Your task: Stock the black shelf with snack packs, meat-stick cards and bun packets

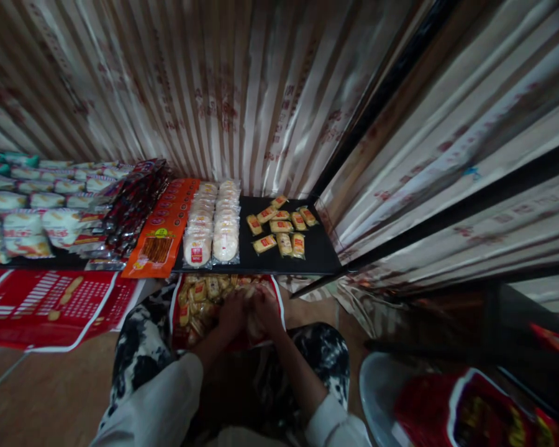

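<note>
A red bag (pixel 282 304) full of small yellow wrapped snack packs (pixel 198 298) lies across my lap, partly under the shelf edge. Both my hands are down at its right part, close together. My left hand (pixel 233 313) has its fingers curled inward among the packs. Beside it, my right hand (pixel 266 307) bends its fingers downward, closed too. Dim light and blur hide what either hand grips. Straight ahead on the black shelf (pixel 302 266), several loose yellow snack packs (pixel 284 242) of the same look lie scattered.
Left of these stand two rows of round white wrapped crackers (pixel 226 245), an orange packet (pixel 156 242), dark red packets (pixel 133 211) and white packets (pixel 25 226). A red printed sheet (pixel 51 310) hangs below. To my right are a black frame bar (pixel 400 242) and a grey tub (pixel 377 391) with a red bag (pixel 423 403).
</note>
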{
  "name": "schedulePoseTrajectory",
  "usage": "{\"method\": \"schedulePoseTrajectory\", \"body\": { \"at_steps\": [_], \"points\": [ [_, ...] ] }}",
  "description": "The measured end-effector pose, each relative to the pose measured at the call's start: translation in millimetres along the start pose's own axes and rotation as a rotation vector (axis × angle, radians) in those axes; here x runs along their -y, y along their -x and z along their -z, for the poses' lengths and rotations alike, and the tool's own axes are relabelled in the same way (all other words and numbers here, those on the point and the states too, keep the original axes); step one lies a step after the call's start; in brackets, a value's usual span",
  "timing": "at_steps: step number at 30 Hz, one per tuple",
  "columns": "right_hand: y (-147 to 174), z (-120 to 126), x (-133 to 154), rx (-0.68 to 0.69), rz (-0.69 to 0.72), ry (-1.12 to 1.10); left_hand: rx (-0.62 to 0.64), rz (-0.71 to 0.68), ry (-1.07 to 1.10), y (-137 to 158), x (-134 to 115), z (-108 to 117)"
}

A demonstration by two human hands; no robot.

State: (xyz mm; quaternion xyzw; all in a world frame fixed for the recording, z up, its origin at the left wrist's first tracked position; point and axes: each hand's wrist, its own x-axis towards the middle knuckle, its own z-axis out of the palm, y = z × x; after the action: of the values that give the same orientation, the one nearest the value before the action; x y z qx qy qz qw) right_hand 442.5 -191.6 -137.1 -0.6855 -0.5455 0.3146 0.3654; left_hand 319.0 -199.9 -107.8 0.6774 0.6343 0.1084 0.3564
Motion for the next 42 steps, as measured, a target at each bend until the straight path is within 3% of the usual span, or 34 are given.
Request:
{"method": "schedulePoseTrajectory", "body": {
  "at_steps": [5,11,16,21,24,29,38,42],
  "points": [
    [3.6,3.0,13.7,0.101,0.009,-0.055,-0.115,0.001,0.135,6.1,1.4,8.9],
    [-1.7,13.6,25.8,-0.015,0.128,0.017,-0.152,-0.057,0.259,14.0,13.2,25.4],
    [-1.8,19.1,32.9,0.168,0.062,-0.144,-0.168,-0.055,0.435,14.1,17.6,40.4],
    [2.4,22.5,41.9,0.17,-0.011,-0.237,-0.184,-0.019,0.802,11.7,18.2,44.0],
    [4.0,24.9,46.9,0.162,-0.059,-0.301,-0.216,0.049,0.814,13.9,16.0,43.4],
    [5.2,26.7,57.0,0.095,-0.14,-0.407,-0.091,0.167,0.873,23.5,8.5,43.5],
    [11.9,18.8,68.8,0.085,-0.154,-0.551,-0.092,0.17,0.965,33.6,4.3,56.9],
    [13.0,12.5,68.3,0.088,-0.154,-0.555,-0.147,0.158,0.964,39.4,1.3,64.0]
  ]
}}
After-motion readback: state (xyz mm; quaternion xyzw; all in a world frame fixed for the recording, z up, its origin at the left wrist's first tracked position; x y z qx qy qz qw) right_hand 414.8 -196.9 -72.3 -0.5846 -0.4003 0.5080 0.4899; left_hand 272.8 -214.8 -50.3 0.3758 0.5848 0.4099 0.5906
